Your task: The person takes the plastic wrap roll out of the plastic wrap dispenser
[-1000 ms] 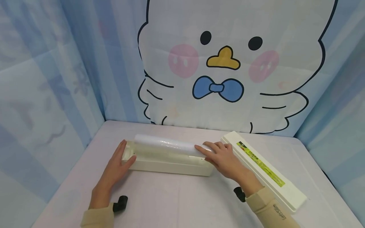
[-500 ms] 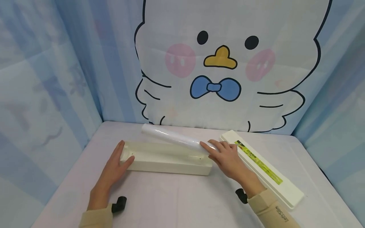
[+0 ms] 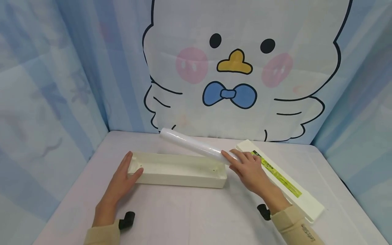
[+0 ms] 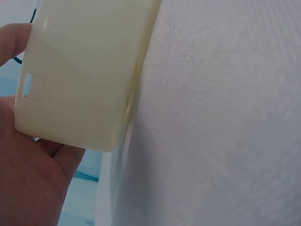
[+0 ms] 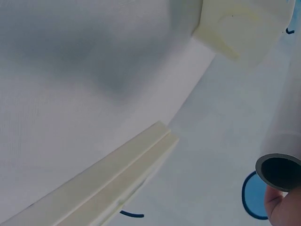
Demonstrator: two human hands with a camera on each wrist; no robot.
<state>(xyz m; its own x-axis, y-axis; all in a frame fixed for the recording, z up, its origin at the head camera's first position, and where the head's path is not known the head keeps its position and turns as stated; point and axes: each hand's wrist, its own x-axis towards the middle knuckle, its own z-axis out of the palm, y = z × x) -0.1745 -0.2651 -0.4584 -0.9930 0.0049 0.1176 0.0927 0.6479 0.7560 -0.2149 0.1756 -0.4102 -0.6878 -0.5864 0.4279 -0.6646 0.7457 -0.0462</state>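
Note:
My left hand (image 3: pixel 117 185) grips the left end of a long, open cream plastic box (image 3: pixel 180 180), thumb over the front wall. The box's end wall (image 4: pixel 80 80), with a small slot, fills much of the left wrist view. My right hand (image 3: pixel 249 172) holds the right end of a shiny white roll of cling film (image 3: pixel 193 144). The roll slants up to the left, above and behind the box. In the right wrist view the roll's hollow core (image 5: pixel 282 172) shows, with fingertips (image 5: pixel 284 207) beneath it. Most of that hand is out of that view.
A long cream lid (image 3: pixel 310 207) with a yellow-green label lies slanted on the table at the right, partly behind the right forearm. The white-clothed table (image 3: pixel 171 217) meets a printed curtain (image 3: pixel 239 119) at the back.
My right hand has lifted the cling film roll up out of the box and to the right, its left end rising furthest. The left hand keeps its hold on the box.

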